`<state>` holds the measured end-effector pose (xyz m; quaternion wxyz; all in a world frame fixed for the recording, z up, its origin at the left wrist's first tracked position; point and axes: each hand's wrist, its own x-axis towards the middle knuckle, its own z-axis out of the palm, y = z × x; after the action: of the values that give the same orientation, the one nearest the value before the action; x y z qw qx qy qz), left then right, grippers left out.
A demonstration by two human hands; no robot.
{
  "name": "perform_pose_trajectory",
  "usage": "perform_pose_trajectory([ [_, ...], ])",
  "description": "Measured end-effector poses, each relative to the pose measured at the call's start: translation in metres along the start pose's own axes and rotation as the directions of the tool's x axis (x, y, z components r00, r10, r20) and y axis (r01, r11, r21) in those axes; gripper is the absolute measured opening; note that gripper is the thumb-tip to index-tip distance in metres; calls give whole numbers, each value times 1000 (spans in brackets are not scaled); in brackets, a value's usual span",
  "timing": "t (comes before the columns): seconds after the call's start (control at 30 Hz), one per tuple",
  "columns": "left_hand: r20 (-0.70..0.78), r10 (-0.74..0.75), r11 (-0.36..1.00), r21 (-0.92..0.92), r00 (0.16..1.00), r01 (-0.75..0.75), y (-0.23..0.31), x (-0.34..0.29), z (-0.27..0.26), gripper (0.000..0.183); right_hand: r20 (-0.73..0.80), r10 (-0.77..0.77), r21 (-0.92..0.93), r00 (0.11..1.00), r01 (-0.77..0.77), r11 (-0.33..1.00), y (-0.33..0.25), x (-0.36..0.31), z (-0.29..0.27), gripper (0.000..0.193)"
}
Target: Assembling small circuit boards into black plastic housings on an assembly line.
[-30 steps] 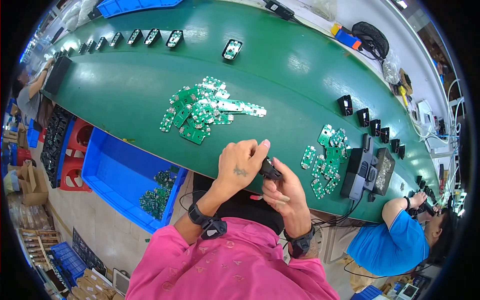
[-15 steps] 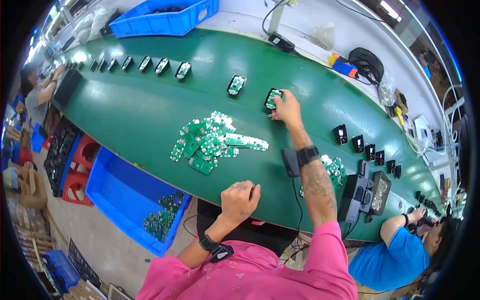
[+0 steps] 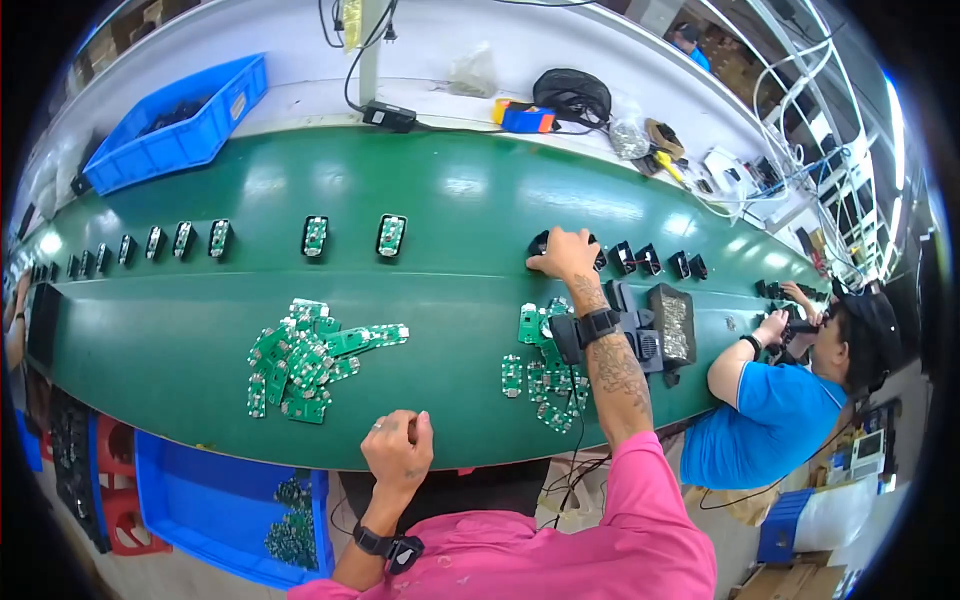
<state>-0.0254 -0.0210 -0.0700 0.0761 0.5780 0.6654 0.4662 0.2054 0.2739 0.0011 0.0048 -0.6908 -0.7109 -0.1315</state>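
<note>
My right hand (image 3: 566,254) reaches over the back of the bench, its fingers closed around a small black plastic case (image 3: 540,243); the palm hides part of it. Close by on the right stand more open black cases (image 3: 623,258), some with red wires. My left hand (image 3: 398,447) is curled into a fist over the bench's front edge, and whatever is inside is hidden. Between the hands and to the left lie loose green circuit boards (image 3: 305,360) in a heap. A second pile of boards (image 3: 540,378) lies below my right forearm. A black case with a green board (image 3: 391,236) stands left of my right hand.
A row of board-filled cases (image 3: 220,238) runs leftward along the green bench (image 3: 450,310). Dark grey devices (image 3: 640,335) and a box of small metal parts (image 3: 676,325) stand right of my forearm. Blue bins (image 3: 215,500) and a co-worker in blue (image 3: 760,420) flank the bench.
The view has turned to the right. My right hand has left the case with the board and moved right to the cases without visible boards. My left hand stays curled.
</note>
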Motion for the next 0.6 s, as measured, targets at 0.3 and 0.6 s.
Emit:
perform_pose_trajectory([
  [0.3,245,-203,815,-495,948,302,44,7,-5,70,184,-316,687,931,108,719,-49,-145,-73,46],
  [0.6,165,-186,816,-524,969,245,29,-1,-23,50,-18,-193,653,981,158,741,-31,-230,-53,62],
])
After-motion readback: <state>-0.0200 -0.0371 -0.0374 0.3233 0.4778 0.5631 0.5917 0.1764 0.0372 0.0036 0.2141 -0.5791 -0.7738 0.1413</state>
